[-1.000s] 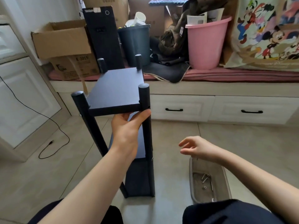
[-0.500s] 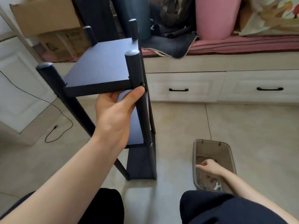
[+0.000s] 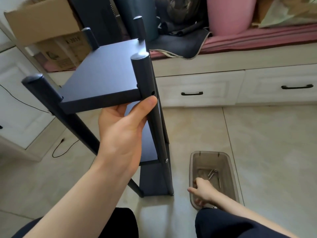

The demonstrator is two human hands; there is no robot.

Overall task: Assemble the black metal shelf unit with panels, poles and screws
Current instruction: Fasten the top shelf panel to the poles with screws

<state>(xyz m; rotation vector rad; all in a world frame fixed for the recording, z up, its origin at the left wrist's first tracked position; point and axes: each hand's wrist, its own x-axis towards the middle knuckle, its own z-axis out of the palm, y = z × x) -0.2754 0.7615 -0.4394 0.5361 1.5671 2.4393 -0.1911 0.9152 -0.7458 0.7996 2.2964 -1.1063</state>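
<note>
1. A person seated on the tiled floor steadies a black metal shelf unit [image 3: 109, 83] that stands upright just in front of the knees, its four poles rising past the top panel [image 3: 104, 73].

2. The left hand [image 3: 125, 127] holds the unit from below: the palm and fingers are tucked under the front edge of the top panel, with the thumb laid against the near right pole [image 3: 151, 107], apparently to keep the panel level with the pole's open screw hole [image 3: 152, 92].

3. The right hand [image 3: 203, 191] reaches down into a translucent plastic tray [image 3: 229, 169] on the floor just right of the shelf's foot, where a few loose screws [image 3: 211, 174] lie. Its fingers are curled down into the tray; whether they hold a screw cannot be told from this angle.

4. A screw head [image 3: 166, 160] already shows on the same pole at the lower panel, so the lower tier seems fastened and the top tier looks like the one in hand.

5. Behind, a window bench with white drawers carries a cardboard box [image 3: 44, 30] and a pink bucket [image 3: 229, 14].
</note>
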